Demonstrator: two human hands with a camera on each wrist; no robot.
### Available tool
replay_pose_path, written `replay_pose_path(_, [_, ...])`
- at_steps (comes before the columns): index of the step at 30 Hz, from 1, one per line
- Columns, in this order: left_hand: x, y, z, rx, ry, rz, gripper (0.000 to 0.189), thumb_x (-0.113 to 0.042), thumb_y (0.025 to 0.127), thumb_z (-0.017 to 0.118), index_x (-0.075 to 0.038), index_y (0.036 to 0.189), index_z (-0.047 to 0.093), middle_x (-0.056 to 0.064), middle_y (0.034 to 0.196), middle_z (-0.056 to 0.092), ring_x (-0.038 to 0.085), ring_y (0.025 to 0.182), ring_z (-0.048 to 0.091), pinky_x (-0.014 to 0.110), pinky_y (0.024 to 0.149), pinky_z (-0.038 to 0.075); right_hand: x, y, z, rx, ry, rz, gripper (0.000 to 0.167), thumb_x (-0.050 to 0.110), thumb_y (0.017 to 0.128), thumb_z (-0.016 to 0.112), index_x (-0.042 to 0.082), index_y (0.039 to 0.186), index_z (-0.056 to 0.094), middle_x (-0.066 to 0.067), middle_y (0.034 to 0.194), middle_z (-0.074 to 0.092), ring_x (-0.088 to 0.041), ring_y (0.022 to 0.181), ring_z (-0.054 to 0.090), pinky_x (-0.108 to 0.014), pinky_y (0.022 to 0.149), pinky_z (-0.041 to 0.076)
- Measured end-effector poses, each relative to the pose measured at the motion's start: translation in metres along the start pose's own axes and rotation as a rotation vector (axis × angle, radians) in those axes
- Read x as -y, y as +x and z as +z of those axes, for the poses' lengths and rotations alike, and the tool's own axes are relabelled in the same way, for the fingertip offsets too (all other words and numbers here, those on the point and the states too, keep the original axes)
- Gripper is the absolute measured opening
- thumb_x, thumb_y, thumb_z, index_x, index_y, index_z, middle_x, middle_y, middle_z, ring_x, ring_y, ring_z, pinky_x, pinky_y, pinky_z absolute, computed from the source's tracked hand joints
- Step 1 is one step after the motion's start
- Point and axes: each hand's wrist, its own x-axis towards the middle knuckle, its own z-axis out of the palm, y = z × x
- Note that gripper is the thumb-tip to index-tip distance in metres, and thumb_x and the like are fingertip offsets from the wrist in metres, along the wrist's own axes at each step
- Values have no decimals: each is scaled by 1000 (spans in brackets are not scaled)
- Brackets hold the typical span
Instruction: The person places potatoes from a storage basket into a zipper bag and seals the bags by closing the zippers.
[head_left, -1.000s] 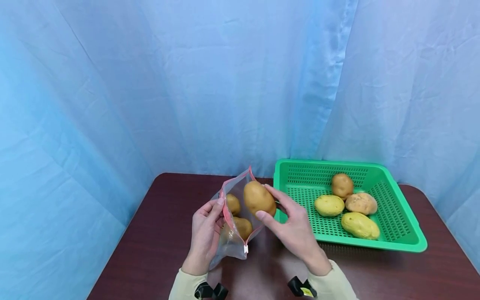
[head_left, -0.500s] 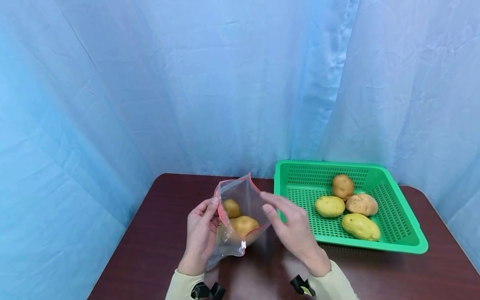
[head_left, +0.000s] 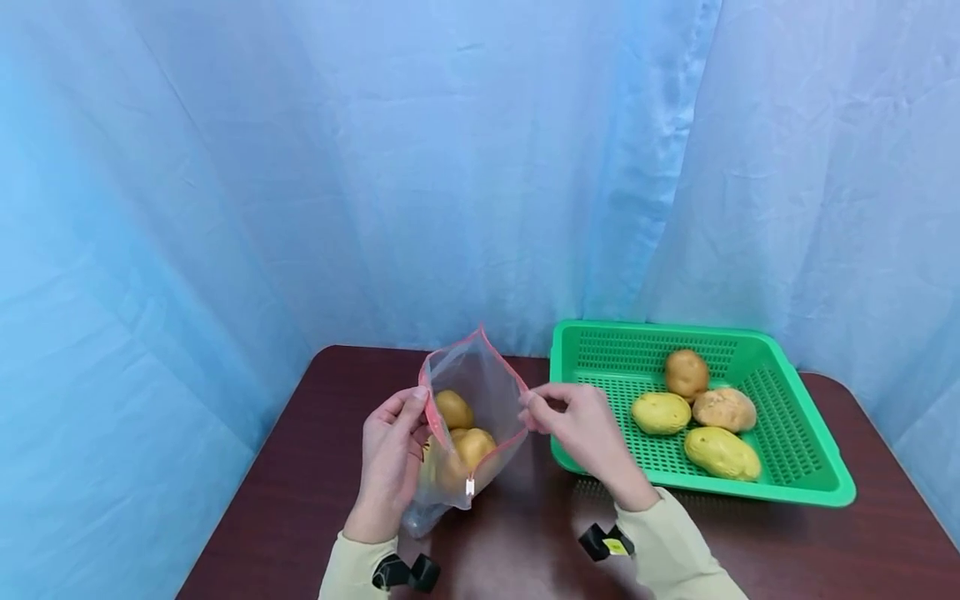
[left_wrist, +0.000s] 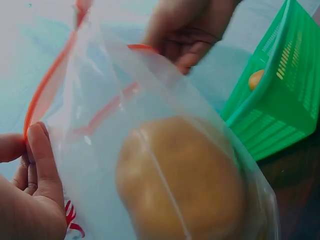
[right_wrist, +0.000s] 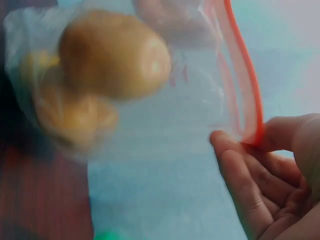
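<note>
A clear zip bag (head_left: pixel 491 387) with a red-pink rim and a white slider hangs between my two hands, its mouth spread wide. My left hand (head_left: pixel 390 454) pinches the left side of the rim between thumb and fingers. On the opposite side, my right hand (head_left: pixel 581 425) pinches the rim, as the right wrist view also shows. Inside the bag lie several potatoes (right_wrist: pixel 115 55), blurred through the plastic. One large potato (left_wrist: pixel 180 180) fills the middle of the left wrist view. The bag's lower end is partly hidden behind my left hand.
A green perforated basket (head_left: pixel 813 425) stands right of the bag on the dark brown table (head_left: pixel 285 483). It holds several potatoes, among them a brown one (head_left: pixel 686 374) and a yellow one (head_left: pixel 722 452). Light blue curtains (head_left: pixel 450 167) hang behind and beside the table.
The potato in my right hand went into the bag and was let go. That hand then took hold of the bag's right rim. Both the bag and my left hand shifted slightly left.
</note>
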Motion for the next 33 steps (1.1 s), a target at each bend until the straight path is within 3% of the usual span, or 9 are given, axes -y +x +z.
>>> replay_pose_path(3, [-5,-2,0,-1,43,27,7,-2,99,67,-4,94,72,3,82,70,11,71,66,22,67,57,16,8,7,-20,104,-25,18,22,101,68,12,96,81,7,78,75,-10,69,71,-28,67,60])
replay_pose_path(8, [-7,-8,-1,0,124,21,7,-2,99,66,-3,95,72,2,80,68,10,69,66,22,64,58,32,14,11,-87,223,-41,16,21,100,70,10,98,81,2,81,76,-14,72,72,-31,68,61])
replay_pose_path(17, [-16,-4,1,15,-9,68,15,-9,104,63,-9,91,71,0,77,68,7,68,64,18,64,56,20,13,-5,-196,310,-29,21,18,100,70,0,98,79,-8,81,76,-23,70,71,-33,66,62])
replay_pose_path(23, [-3,-9,3,58,50,-24,10,-9,103,64,-8,96,70,1,80,67,9,70,64,19,63,55,2,3,-11,-114,236,19,19,22,102,67,8,99,80,-3,81,76,-24,74,71,-33,70,62])
replay_pose_path(27, [5,-12,6,74,70,-39,8,-10,103,65,-7,98,70,1,82,66,9,71,63,19,64,56,-5,-2,-19,-80,177,9,23,32,104,65,13,102,79,0,84,75,-30,81,71,-32,75,61])
replay_pose_path(33, [12,-15,10,109,83,-49,8,-9,103,64,-8,97,70,1,81,66,9,71,63,19,64,56,-17,-11,-45,-57,-39,-38,25,39,105,62,21,116,76,5,104,75,-14,89,70,-32,76,56])
